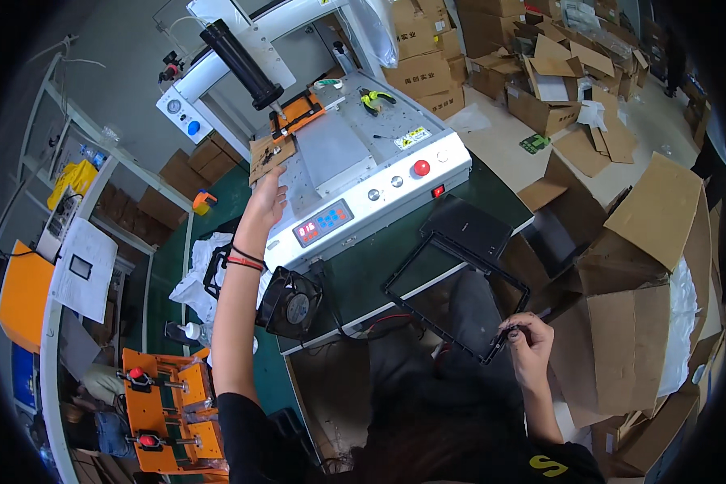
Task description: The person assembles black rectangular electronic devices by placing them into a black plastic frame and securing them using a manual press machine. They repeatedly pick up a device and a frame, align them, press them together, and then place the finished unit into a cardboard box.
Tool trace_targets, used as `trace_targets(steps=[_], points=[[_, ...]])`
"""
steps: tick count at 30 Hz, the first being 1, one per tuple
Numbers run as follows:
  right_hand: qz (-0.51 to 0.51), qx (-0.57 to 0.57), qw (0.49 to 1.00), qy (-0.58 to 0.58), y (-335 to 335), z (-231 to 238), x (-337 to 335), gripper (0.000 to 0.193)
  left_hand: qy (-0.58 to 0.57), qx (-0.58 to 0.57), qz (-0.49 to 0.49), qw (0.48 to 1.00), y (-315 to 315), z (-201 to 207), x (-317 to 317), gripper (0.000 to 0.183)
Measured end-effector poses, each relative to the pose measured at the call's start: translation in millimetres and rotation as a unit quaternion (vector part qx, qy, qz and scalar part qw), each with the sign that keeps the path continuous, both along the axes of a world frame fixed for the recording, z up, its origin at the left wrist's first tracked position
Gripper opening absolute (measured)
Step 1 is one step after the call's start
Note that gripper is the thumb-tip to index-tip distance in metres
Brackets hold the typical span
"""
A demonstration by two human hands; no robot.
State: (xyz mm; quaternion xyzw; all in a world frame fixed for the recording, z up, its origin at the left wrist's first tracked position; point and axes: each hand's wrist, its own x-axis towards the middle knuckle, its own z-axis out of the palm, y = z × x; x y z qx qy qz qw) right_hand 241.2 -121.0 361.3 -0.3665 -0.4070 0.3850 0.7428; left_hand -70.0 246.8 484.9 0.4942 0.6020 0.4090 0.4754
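Black frame [452,282]: pinched at one corner by right hand [528,343], rest hanging out past the grip. Could tip and slip. Left hand [268,198] up at cardboard piece [270,155], fingers spread, touching its edge.

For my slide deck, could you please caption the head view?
Left hand reaches a cardboard piece on the benchtop machine; right hand holds a black rectangular frame.

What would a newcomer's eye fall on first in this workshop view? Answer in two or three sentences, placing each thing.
The grey benchtop machine at top centre, with its red button, stands out first. The left hand reaches up to a brown cardboard piece on it, while the right hand holds a black rectangular frame at lower right.
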Motion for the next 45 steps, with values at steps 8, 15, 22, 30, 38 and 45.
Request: trace_targets(steps=[8, 15, 22, 30, 38, 45], points=[[0.014, -0.057, 0.997, 0.042, -14.8, -17.6, 3.4, 0.013, 0.165, 0.204, -0.08, 0.962, 20.4, -37.4, -67.0, 0.04], [0.084, -0.056, 0.992, 0.073, -4.3, -44.1, -19.0, 0.013, 0.042, 0.213, -0.026, 0.976, 35.0, -65.8, -100.9, 0.025], [0.136, -0.071, 0.983, 0.104, 7.8, -42.0, -47.7, 0.016, 0.077, 0.298, -0.042, 0.95, 33.1, -76.0, -91.9, 0.022], [0.14, -0.094, 0.981, 0.099, 16.8, -35.6, -49.2, 0.022, 0.105, 0.291, -0.031, 0.95, 23.0, -75.1, -91.7, 0.022], [0.151, -0.111, 0.977, 0.102, 20.0, -44.8, -48.9, 0.019, 0.119, 0.298, -0.03, 0.947, 23.0, -70.3, -86.7, 0.023], [0.151, -0.115, 0.976, 0.102, 22.1, -46.0, -50.3, 0.018, 0.128, 0.294, -0.03, 0.947, 22.1, -73.8, -86.4, 0.023]])
